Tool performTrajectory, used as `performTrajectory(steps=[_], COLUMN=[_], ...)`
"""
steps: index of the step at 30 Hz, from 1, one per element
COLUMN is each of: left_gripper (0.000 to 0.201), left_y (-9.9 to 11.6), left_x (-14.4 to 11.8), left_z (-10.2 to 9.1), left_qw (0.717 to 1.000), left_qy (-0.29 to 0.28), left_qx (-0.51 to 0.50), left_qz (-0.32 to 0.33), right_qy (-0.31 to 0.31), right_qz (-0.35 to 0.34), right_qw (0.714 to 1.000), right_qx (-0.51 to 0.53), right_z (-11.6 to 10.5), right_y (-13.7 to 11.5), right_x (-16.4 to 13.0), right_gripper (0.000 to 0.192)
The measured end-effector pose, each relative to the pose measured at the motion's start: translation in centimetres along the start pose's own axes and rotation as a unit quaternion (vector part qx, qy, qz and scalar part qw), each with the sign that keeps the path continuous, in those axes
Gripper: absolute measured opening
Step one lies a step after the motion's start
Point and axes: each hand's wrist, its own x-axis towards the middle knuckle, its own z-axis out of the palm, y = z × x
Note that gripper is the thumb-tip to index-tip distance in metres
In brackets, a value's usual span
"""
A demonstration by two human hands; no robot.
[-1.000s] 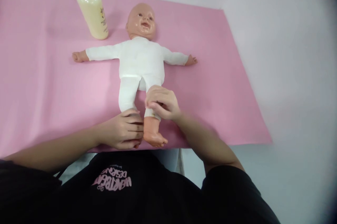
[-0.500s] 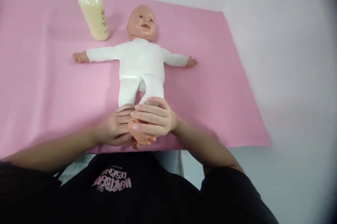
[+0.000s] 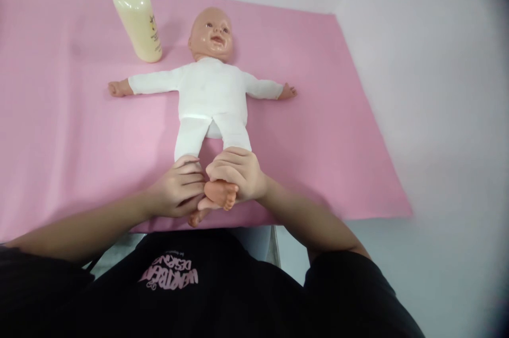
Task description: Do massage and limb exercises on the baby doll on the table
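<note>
On the pink mat (image 3: 318, 142) I am seeing the doll (image 3: 212, 89) lying face-up, its bald head (image 3: 210, 33) pointing to twelve o'clock. I am judging it light and soft-bodied, its feet (image 3: 218, 193) slicker, its legs (image 3: 237, 134) offering the surest hold. Its cloth is showing white, its head shining. At seven o'clock the left hand (image 3: 177, 187) is clasping one lower leg; at five the right hand (image 3: 236, 174) is gripping the other

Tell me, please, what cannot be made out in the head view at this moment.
Head view: one shin of the doll, mostly hidden by the left hand.
Head view: its other shin, mostly hidden by the right hand.
Head view: the top of the bottle, cut off by the upper edge.
Head view: the bottle's small print, too small to read.
</note>
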Motion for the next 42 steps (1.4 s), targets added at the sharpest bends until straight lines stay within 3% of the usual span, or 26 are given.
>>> performTrajectory(steps=[4, 7, 14, 19, 26, 33, 37, 42], left_gripper=[0.018, 0.018, 0.017, 0.027, 0.017, 0.014, 0.012, 0.01], left_y=[-0.1, 0.0, 0.3, 0.7, 0.9, 0.9, 1.1, 1.4], left_x=[0.1, 0.2, 0.3, 0.8, 0.8, 1.1, 1.1, 1.2], left_z=[0.2, 0.2, 0.0, -0.3, -0.1, -0.3, -0.3, -0.5], left_qw=[0.988, 0.979, 0.98, 0.977, 0.975, 0.979, 0.978, 0.981], left_qy=[0.051, 0.058, 0.031, 0.044, 0.04, 0.066, 0.062, 0.049], left_qx=[0.089, 0.122, 0.121, 0.11, 0.109, 0.071, 0.089, 0.086], left_qz=[0.113, 0.154, 0.155, 0.18, 0.188, 0.177, 0.177, 0.167], right_qy=[-0.013, -0.007, 0.037, 0.017, 0.0, 0.072, 0.046, -0.01], right_qz=[0.036, 0.048, -0.011, -0.071, -0.065, -0.07, -0.051, -0.062], right_qw=[0.999, 0.998, 0.998, 0.997, 0.997, 0.995, 0.998, 0.998], right_qx=[0.018, 0.034, 0.047, 0.02, 0.046, -0.011, -0.016, -0.002], right_z=[-0.2, -0.3, 0.0, 0.0, 0.0, 0.6, 0.3, 0.0], right_y=[-0.3, -0.3, -0.4, -0.6, -0.6, -0.5, -1.1, -1.2], right_x=[0.2, 0.5, 0.8, 0.8, 0.4, 0.9, 0.6, 0.2], right_gripper=[0.037, 0.035, 0.043, 0.031, 0.042, 0.028, 0.009, 0.027])
